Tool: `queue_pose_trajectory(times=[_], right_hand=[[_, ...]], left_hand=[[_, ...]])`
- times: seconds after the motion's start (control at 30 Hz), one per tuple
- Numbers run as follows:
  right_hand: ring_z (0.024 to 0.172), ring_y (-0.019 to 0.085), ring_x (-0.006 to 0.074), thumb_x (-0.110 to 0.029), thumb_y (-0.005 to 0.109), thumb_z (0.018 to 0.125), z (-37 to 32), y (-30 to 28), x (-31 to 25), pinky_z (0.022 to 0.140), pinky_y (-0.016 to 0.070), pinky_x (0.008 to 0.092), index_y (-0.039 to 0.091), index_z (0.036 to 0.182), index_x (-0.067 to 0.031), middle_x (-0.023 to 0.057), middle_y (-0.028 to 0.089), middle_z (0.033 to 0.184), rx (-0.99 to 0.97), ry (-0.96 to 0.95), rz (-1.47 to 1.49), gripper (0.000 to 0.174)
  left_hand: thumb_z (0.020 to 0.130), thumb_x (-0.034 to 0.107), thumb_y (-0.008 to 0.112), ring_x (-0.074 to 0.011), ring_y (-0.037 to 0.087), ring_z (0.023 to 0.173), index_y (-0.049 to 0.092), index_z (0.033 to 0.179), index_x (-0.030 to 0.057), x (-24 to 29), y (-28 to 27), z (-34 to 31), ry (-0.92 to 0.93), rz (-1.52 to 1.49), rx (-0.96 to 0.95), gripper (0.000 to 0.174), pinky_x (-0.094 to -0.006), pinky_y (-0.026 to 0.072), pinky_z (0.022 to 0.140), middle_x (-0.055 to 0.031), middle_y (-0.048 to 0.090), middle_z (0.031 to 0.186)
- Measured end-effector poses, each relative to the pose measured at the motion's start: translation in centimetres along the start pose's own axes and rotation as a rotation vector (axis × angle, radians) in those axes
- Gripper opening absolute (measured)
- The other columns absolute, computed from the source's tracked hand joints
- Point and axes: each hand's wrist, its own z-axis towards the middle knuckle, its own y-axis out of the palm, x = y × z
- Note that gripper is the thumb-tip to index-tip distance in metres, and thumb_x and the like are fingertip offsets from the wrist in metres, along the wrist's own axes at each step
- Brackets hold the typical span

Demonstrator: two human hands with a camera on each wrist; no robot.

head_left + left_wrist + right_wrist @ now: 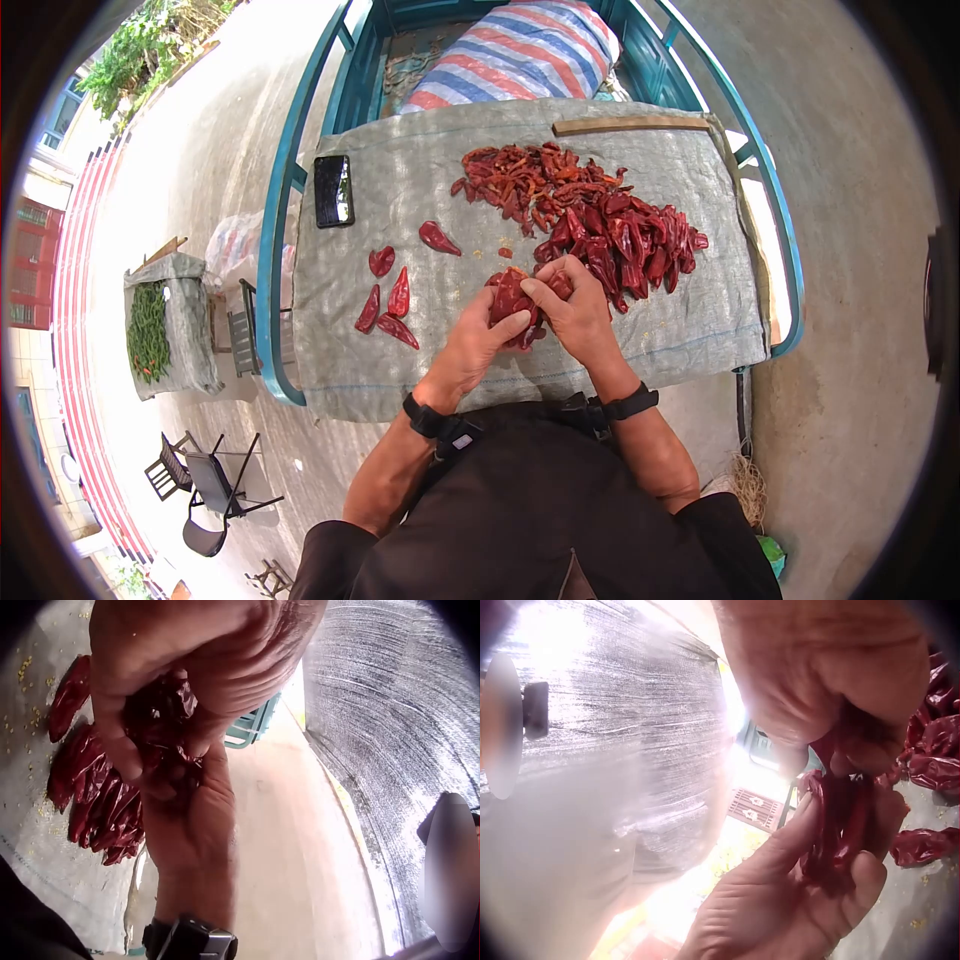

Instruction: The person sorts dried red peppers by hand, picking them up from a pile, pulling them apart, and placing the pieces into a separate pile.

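Observation:
Both hands meet over the cloth near the person's body, with dried red chili peppers (pixel 510 298) between them. The left hand (pixel 468 345) grips several of these peppers, its thumb across them. Opposite it, the right hand (pixel 582 318) pinches peppers from the same bunch with thumb and fingers. In the right wrist view, dark red wrinkled skins (pixel 829 832) fill the left palm, partly hidden by the fingers. A pile of glossy whole peppers (pixel 630 240) lies just beyond the right hand. Behind it spreads a heap of brighter, shrivelled pepper pieces (pixel 540 180).
A grey woven cloth (pixel 400 180) covers the cart bed inside teal rails (pixel 275 230). Several loose peppers (pixel 398 292) lie at left, below a phone (pixel 333 191). A wooden strip (pixel 630 125) and a striped sack (pixel 515 55) are at the back. Pale seeds (pixel 26 671) dot the cloth.

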Motion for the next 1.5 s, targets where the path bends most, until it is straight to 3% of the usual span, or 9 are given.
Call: queue_pose_trajectory(times=[0.3,0.4,0.5,0.53,0.63,0.9,1.0,1.3,1.5], right_hand=[[0.058,0.055,0.0046,-0.024,0.076,0.104,0.1,-0.9,-0.9,0.050,0.0413,0.0246,0.065,0.103,-0.0075,-0.0030,0.063,0.078,0.023,0.189,0.470,0.020],[0.059,0.053,0.0044,-0.023,0.076,0.105,-0.1,-1.6,-1.9,0.051,0.0410,0.0244,0.065,0.105,-0.0066,-0.0027,0.064,0.081,-0.071,0.184,0.395,0.019],[0.062,0.054,0.0045,-0.023,0.075,0.105,-0.2,-1.4,-2.0,0.055,0.0425,0.0244,0.065,0.108,-0.0053,-0.0022,0.066,0.084,-0.154,0.051,0.216,0.020],[0.074,0.060,0.0110,-0.022,0.076,0.104,-0.2,-1.3,-2.3,0.067,0.0501,0.0286,0.065,0.114,-0.0023,0.0040,0.068,0.092,-0.179,0.048,0.132,0.024],[0.090,0.067,0.0197,-0.019,0.075,0.104,-0.6,-0.6,-2.7,0.081,0.0552,0.0350,0.065,0.122,0.0001,0.0111,0.069,0.100,-0.117,-0.287,-0.136,0.028],[0.105,0.070,0.0244,-0.009,0.073,0.099,-0.7,-1.0,-2.0,0.093,0.0573,0.0379,0.064,0.129,0.0006,0.0159,0.071,0.112,-0.149,-0.139,-0.042,0.033],[0.105,0.070,0.0232,-0.007,0.075,0.096,-0.8,-1.1,-2.1,0.094,0.0575,0.0372,0.064,0.128,0.0006,0.0149,0.072,0.113,-0.134,-0.133,-0.055,0.034],[0.100,0.069,0.0157,-0.005,0.074,0.097,-0.3,-1.5,-1.8,0.092,0.0568,0.0325,0.066,0.122,-0.0007,0.0079,0.073,0.108,-0.071,-0.124,0.039,0.027],[0.097,0.069,0.0142,-0.007,0.071,0.101,0.0,-1.9,-0.8,0.087,0.0564,0.0311,0.066,0.122,-0.0015,0.0068,0.073,0.106,-0.038,-0.089,0.055,0.023]], left_hand=[[0.111,0.026,0.063,-0.0204,0.076,0.099,0.050,0.147,0.0056,-0.4,-1.1,0.3,-0.019,-0.128,0.075,0.043,-0.0323,0.0624,0.074,-0.0086,0.069,0.131],[0.111,0.023,0.062,-0.0197,0.075,0.099,0.047,0.149,0.0058,0.1,-0.8,0.1,-0.011,-0.096,0.183,0.044,-0.0324,0.0627,0.076,-0.0089,0.069,0.130],[0.111,0.019,0.061,-0.0188,0.074,0.101,0.046,0.149,0.0058,-0.7,-1.2,0.7,-0.023,0.038,0.220,0.043,-0.0332,0.0630,0.078,-0.0088,0.069,0.128],[0.110,0.018,0.061,-0.0187,0.073,0.102,0.046,0.148,0.0057,-0.9,-1.1,0.8,0.005,0.048,0.203,0.043,-0.0336,0.0630,0.078,-0.0089,0.069,0.128],[0.108,0.014,0.060,-0.0191,0.072,0.106,0.046,0.148,0.0056,-1.1,-0.7,0.9,0.053,0.039,0.144,0.043,-0.0352,0.0632,0.080,-0.0090,0.068,0.129],[0.094,0.002,0.061,-0.0253,0.071,0.117,0.044,0.154,0.0066,-1.0,-0.9,0.2,-0.032,-0.402,-0.081,0.062,-0.0458,0.0630,0.091,-0.0107,0.067,0.133],[0.098,0.013,0.071,-0.0227,0.068,0.120,0.045,0.155,0.0071,-0.1,0.1,-0.5,-0.023,-0.406,-0.099,0.063,-0.0477,0.0608,0.094,-0.0091,0.064,0.139],[0.103,0.007,0.066,-0.0199,0.062,0.127,0.043,0.156,0.0059,-1.5,-0.3,0.8,0.167,0.056,0.110,0.057,-0.0357,0.0590,0.092,-0.0098,0.060,0.146],[0.100,-0.002,0.061,-0.0272,0.054,0.143,0.042,0.157,0.0027,-1.8,-0.8,0.8,0.355,0.418,0.267,0.060,-0.0342,0.0592,0.093,-0.0152,0.049,0.158]])
